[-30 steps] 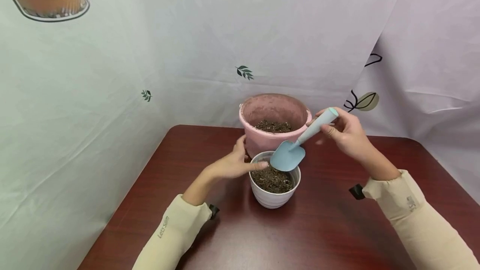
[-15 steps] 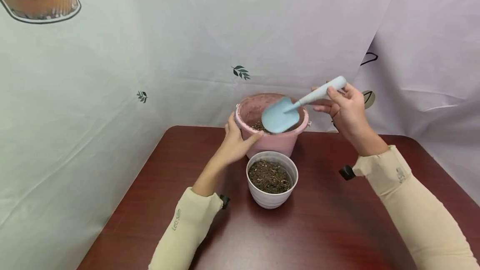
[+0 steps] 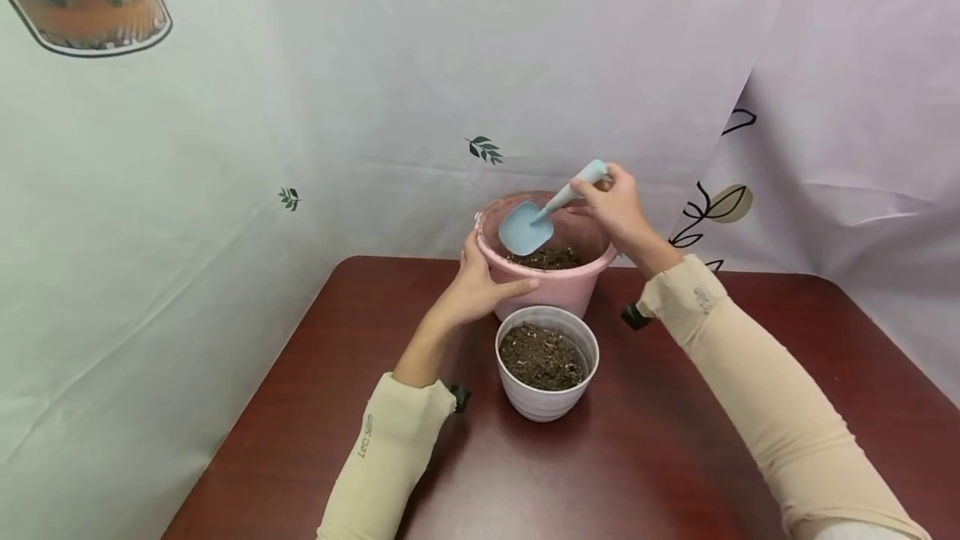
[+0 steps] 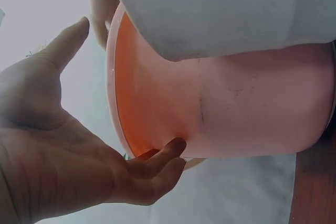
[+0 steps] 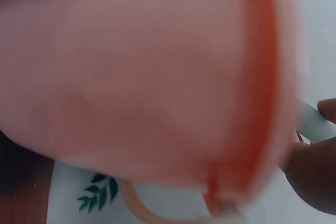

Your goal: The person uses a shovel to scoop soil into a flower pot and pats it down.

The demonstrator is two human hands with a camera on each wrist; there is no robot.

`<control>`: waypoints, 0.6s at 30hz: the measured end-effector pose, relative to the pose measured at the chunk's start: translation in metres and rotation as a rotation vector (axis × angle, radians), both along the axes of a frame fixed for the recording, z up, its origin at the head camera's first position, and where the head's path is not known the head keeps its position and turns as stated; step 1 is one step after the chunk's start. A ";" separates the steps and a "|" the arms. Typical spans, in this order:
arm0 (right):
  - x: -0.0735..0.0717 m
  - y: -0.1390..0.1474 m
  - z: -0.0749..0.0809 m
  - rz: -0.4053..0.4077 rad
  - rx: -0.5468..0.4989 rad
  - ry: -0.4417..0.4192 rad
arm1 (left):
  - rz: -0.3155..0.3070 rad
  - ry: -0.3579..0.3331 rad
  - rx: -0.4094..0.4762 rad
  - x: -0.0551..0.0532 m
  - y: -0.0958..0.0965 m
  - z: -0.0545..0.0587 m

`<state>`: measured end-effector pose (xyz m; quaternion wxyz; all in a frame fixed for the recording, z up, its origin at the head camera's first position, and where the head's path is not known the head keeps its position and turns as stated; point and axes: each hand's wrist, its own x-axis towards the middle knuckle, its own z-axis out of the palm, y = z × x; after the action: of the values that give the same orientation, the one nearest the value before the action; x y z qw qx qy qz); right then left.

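right, i'm on the pink bucket point(image 3: 566, 290) at the far side of the bench point(image 3: 645, 440), and the right hand point(image 3: 618, 202) has the trowel point(image 3: 552, 205) pinched by its handle over the bucket's mouth, blade hanging above the soil point(image 3: 551, 260). at the bucket's left side, the left hand point(image 3: 476, 286) lies spread, fingers touching the outer wall, thumb stretched apart from them; i take it as steadying. just in front of the bucket stands the white pot point(image 3: 543, 402), upright, the pot's soil point(image 3: 540, 357) sitting below its rim. i'd call this the scooping step, blade not yet dug in, no load showing on the face turned my way. what i'd want next is a steeper blade, down inside the bucket's rim and into the soil, with the left hand bracing that wall against tipping.
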<state>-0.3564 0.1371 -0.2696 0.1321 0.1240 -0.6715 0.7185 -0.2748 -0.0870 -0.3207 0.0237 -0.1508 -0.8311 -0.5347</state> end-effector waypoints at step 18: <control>-0.024 -0.024 -0.025 0.093 0.432 0.015 | 0.056 0.030 -0.073 -0.004 0.001 -0.005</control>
<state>-0.3804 0.1130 -0.2946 0.0742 0.1854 -0.8024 0.5624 -0.2787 -0.0860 -0.3258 0.0457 -0.1362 -0.8534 -0.5010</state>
